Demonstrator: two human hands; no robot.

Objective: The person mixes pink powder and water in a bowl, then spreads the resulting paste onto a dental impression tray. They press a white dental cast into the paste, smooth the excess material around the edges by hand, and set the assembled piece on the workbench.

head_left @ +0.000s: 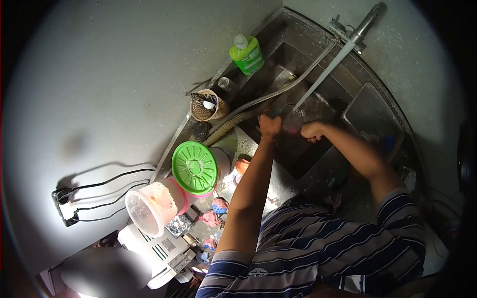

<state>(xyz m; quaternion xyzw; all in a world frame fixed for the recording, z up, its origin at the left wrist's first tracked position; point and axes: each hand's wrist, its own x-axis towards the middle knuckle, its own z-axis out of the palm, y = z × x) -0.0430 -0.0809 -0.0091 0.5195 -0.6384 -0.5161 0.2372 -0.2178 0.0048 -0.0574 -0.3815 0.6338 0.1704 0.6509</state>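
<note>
Both hands are over the metal sink (pixel 298 164), close to the stream of water (pixel 325 72) that runs from the faucet (pixel 366 25). My left hand (pixel 270 124) is closed at the left of the stream, its fingers bent around something I cannot make out. To the right of the stream, my right hand (pixel 312 131) is curled, with its fingers folded under. Something small and reddish shows dimly between the two hands. A grey hose (pixel 278 92) crosses the sink just beyond my left hand.
A green soap bottle (pixel 248 55) stands on the sink's far left edge. Nearer are a woven cup of tools (pixel 202 112), a green-lidded tub (pixel 195 169), a clear tub (pixel 151 208) and a white machine (pixel 154 251). A power strip (pixel 64 207) hangs on the wall.
</note>
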